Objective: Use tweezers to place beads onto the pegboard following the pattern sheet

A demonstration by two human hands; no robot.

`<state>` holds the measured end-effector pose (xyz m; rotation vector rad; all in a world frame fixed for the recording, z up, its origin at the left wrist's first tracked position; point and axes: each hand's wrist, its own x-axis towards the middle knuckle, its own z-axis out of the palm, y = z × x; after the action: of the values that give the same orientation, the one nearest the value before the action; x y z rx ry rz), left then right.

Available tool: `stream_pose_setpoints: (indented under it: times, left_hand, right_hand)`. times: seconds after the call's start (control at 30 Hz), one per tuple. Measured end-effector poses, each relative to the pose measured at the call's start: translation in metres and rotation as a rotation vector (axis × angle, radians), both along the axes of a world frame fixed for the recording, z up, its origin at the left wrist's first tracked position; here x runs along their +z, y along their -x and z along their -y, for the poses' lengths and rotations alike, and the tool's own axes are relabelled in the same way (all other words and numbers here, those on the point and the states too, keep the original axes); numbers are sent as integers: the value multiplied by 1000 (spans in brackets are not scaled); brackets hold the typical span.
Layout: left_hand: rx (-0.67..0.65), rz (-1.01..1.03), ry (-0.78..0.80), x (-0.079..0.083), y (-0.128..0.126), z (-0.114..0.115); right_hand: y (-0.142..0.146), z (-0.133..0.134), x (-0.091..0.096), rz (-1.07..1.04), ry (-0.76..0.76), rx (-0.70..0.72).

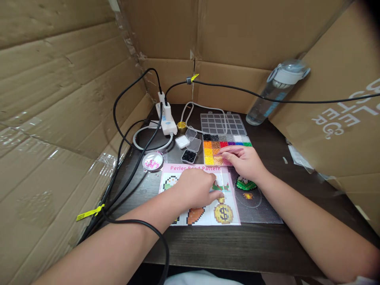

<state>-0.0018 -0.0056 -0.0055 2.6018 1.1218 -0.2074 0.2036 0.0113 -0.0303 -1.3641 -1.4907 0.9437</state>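
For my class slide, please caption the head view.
Right hand holding pink tweezers at a sectioned bead box, left hand over a printed pattern sheet.

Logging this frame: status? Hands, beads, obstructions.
Right hand holds tweezers at bead box. Left hand over pattern sheet, covering part. Black cable crosses left forearm in view.

Brown cardboard walls (237, 31) surround a dark wooden table (208, 247), with shiny tape (52, 153) on the left side and white letters (344, 113) printed on the right panel. Near that panel is a clear water bottle (268, 99) with a pale lid (290, 73). Toward the back left lies a white power strip (170, 126) with plugs in it and a pale cord (135, 140) curling beside it. Black cables (246, 90) run left and right, carrying yellow tags (89, 213).
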Motion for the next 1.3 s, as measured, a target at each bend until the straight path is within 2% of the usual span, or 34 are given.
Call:
stream_pose_setpoints:
  times: [0.9,1.3]
  left_hand:
    - [3,-5,18,0,0,0]
    - [9,-16,39,1,0,0]
  right_hand:
    - [4,-2,-2,-3,-6,-1]
    - [2,-1,-2,-15,49,-14]
